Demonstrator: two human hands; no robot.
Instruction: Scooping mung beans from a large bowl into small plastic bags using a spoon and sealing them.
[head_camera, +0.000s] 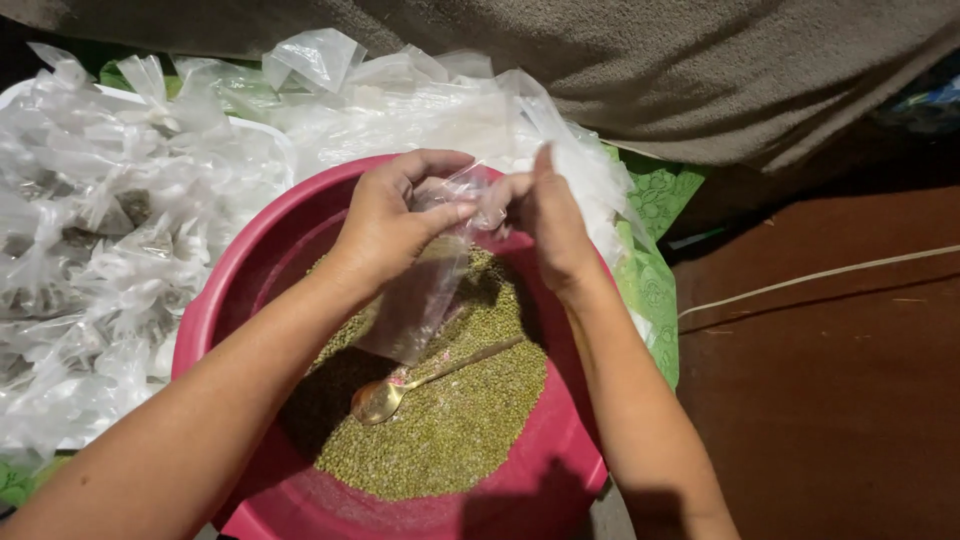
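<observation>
My left hand (395, 215) and my right hand (545, 215) both pinch the top of a small clear plastic bag (420, 300), which hangs empty over a pink basin (215, 300). The fingers work at the bag's mouth. Small green beans (455, 425) fill the basin's bottom. A metal spoon (400, 390) lies on the beans, bowl toward me, below the bag.
A heap of clear plastic bags (110, 230), some holding dark contents, lies left and behind the basin. Green patterned cloth (655, 290) shows on the right. Grey fabric (700, 70) lies at the back. A white cord (820, 275) crosses the brown floor.
</observation>
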